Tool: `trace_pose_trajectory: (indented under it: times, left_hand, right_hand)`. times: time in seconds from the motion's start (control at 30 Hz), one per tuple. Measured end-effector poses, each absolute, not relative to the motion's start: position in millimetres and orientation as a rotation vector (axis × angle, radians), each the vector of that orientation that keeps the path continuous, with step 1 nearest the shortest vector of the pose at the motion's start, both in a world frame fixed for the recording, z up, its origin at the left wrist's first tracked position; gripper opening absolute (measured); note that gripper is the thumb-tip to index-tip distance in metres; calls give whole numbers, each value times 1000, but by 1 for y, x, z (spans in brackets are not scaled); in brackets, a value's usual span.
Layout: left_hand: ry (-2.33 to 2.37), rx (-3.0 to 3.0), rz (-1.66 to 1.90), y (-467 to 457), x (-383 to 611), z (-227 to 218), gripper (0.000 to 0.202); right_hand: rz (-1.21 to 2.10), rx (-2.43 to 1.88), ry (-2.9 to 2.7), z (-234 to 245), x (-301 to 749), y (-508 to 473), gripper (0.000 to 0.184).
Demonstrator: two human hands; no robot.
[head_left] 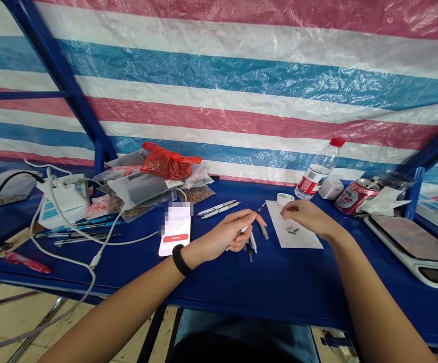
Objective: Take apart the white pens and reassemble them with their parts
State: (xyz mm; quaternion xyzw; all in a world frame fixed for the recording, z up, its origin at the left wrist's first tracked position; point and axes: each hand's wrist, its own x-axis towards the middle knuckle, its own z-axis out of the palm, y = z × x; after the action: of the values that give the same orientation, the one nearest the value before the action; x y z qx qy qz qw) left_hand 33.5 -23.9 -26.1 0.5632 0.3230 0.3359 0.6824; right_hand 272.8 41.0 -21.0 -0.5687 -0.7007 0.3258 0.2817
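Observation:
My left hand (236, 231), with a black band on the wrist, is closed around a slim pen (261, 207) whose narrow tip points up and to the right. Over a white paper sheet (302, 241) is my right hand (305, 216), its fingers curled together in a pinch; whatever they hold is hidden. Small dark pieces (292, 230) lie on the sheet just below those fingers. A small white round dish (285, 198) sits at the paper's far edge. Pen parts (253, 243) lie on the table under and beside my left hand.
Two white pens (219, 208) and a lit phone (175, 229) lie to the left, near plastic bags (143, 189), a red bag (168, 164) and white cables (94, 261). To the right stand a bottle (319, 174), a drink can (357, 196) and a scale (415, 247).

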Motion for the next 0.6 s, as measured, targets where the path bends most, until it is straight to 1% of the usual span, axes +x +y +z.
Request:
trace_pose_trajectory:
  times: [0.07, 0.13, 0.23, 0.43, 0.6]
  left_hand:
    - [719, 1252, 738, -25, 34, -26, 32]
    - [701, 1257, 710, -25, 33, -26, 32]
    - [682, 1256, 697, -26, 33, -27, 32]
    - [686, 1262, 720, -26, 33, -26, 35]
    - [685, 1265, 722, -26, 32, -25, 35]
  right_hand:
    - [1023, -1271, -1708, -15, 268, 36, 18]
    - [1160, -1030, -1515, -11, 259, 30, 28]
    - [1271, -813, -1309, -10, 245, 25, 38]
    - [1281, -685, -1213, -19, 232, 23, 36]
    - [1362, -628, -1151, -17, 228, 17, 36]
